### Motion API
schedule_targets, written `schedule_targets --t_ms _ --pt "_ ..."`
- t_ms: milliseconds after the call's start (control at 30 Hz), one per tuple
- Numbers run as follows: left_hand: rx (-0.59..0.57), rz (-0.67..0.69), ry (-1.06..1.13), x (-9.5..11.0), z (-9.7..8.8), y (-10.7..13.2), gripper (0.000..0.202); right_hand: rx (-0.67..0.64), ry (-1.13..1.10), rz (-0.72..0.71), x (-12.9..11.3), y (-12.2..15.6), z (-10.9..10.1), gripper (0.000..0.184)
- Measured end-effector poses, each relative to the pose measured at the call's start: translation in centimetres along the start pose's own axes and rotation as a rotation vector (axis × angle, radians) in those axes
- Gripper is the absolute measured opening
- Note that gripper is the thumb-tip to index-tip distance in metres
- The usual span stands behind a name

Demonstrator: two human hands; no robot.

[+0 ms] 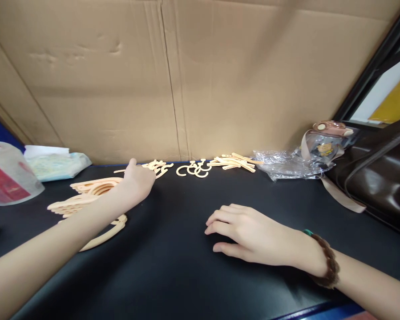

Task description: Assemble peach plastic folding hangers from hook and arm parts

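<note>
My left hand (138, 181) reaches to the back of the black table, at a pile of small cream plastic pieces (160, 166). Its fingers are mostly hidden behind the back of the hand, so whether it grips a piece does not show. Beneath and beside my left forearm lie stacked cream curved hanger parts (66, 206), with one curved piece (108, 234) nearer the front. To the right of the small pieces are several cream hooks (196, 168) and a heap of flat cream strips (235, 162). My right hand (249, 233) hovers or rests over the tabletop, fingers loosely apart and holding nothing.
A tall cardboard sheet (220, 80) stands along the table's back edge. On the left are a translucent tub (36, 184) and a soft pack (62, 165). Crumpled clear plastic (283, 164), a strapped clear bottle (326, 144) and a dark brown bag (383, 173) occupy the right.
</note>
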State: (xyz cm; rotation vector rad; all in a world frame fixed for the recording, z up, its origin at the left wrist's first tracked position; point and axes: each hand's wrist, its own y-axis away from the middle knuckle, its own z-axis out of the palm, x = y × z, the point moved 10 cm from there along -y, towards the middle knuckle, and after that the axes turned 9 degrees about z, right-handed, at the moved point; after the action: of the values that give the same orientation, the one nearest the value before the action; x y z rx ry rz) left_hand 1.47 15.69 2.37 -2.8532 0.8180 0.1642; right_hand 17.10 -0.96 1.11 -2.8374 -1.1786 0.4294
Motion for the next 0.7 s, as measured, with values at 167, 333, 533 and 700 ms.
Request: schedule_targets --t_ms 167,333,533,700 --pt "-0.184 0.107 -0.035 1.9 -1.8 0.3 0.011 0.007 -0.002 0.0 0.0 0.1 0.0 0.023" --pt "-0.159 0.218 0.187 4.9 -3.7 -0.3 0.022 0.021 -0.004 -0.009 0.0 0.0 0.0 0.023" --pt "-0.022 0.105 -0.064 4.7 -0.9 -2.6 0.028 0.011 0.005 -0.001 0.0 0.1 -0.1 0.024" --pt "0.023 0.063 -0.219 4.5 0.5 -2.6 0.027 -0.003 0.012 0.0 -0.2 0.0 -0.1 0.025"
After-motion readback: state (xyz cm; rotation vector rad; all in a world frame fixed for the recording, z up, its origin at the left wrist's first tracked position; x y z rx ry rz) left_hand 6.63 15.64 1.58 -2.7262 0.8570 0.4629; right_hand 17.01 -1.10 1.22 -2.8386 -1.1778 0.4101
